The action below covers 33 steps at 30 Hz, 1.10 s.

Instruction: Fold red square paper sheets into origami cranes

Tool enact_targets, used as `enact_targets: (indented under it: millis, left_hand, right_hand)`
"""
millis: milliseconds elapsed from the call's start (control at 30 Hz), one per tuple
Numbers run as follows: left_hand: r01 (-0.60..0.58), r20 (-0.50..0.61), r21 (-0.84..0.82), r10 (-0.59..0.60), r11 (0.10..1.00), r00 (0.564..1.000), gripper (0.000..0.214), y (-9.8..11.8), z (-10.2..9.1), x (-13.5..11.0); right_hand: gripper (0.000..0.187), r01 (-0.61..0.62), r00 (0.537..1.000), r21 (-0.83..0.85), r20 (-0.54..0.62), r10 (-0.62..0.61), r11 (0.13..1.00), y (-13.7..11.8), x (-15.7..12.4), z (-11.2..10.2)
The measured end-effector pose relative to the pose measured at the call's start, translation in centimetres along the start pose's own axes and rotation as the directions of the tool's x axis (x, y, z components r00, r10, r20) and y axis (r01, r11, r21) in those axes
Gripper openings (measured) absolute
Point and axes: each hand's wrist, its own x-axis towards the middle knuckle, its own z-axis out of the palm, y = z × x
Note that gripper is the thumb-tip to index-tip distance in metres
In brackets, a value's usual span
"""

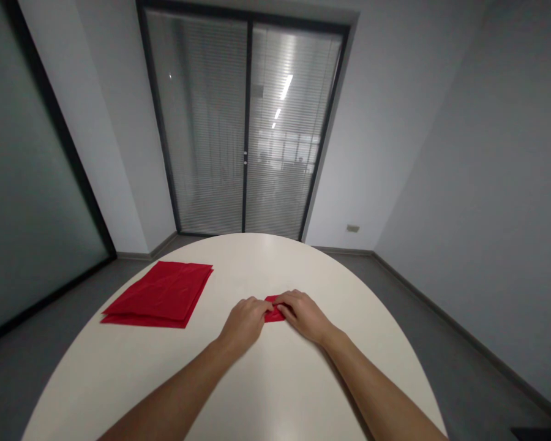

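Between my hands a small folded piece of red sheet [274,315] lies on the pale table; whether it is thin plastic or cloth I cannot tell. My left hand [245,321] holds its left side, fingers closed with the thumb on the red edge. On the right side, my right hand [303,312] has its fingers curled over the piece and pressed together on it. Both hands hide part of it. To the left, apart from both hands, lies a larger red folded sheet stack [160,293] with its layers slightly offset.
The round cream table [266,257] fills the lower view, its curved edge near the red stack on the left. Beyond it stand a glass double door [245,122] with blinds, white walls and a grey floor. A wall socket [352,228] sits low at the right.
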Motion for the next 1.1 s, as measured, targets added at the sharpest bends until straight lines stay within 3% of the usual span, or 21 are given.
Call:
enact_targets:
  millis: [333, 467, 600, 767, 933, 1100]
  left_hand:
    - [-0.098, 0.023, 0.070, 0.096, 0.993, 0.995, 0.041, 0.9, -0.5, -0.6]
    - [-0.107, 0.031, 0.084, 0.105, 0.991, 0.994, 0.048, 1.0, 0.1, -0.8]
    - [-0.069, 0.099, 0.096, 0.059, 0.993, 0.993, 0.059, 0.5, 0.9, -0.7]
    - [0.001, 0.115, 0.116, -0.014, 0.993, 0.993, 0.060, 0.2, 1.5, -0.8]
    - [0.053, 0.052, 0.201, -0.065, 0.978, 0.997, 0.055, 0.7, 1.7, -0.9]
    - [0.174, 0.025, 0.280, -0.189, 0.944, 0.982, 0.055, 1.6, 1.6, -0.8]
  right_hand:
    - [0.025, -0.072, 0.997, -0.037, -0.030, 0.071, 0.997, 0.6, -0.1, 0.1]
    - [0.029, -0.034, 0.999, -0.105, -0.029, 0.031, 0.994, 0.5, -0.1, -0.1]
    - [0.038, 0.053, 0.998, -0.140, 0.035, -0.048, 0.989, -0.5, -0.1, 0.6]
    - [0.072, -0.022, 0.985, -0.090, 0.166, 0.037, 0.996, -0.6, -0.6, 1.9]
    - [0.074, -0.073, 0.973, -0.076, 0.215, 0.088, 0.994, -0.3, -0.8, 1.5]
    - [0.077, -0.111, 0.959, -0.072, 0.255, 0.126, 0.991, -0.5, -0.7, 1.1]
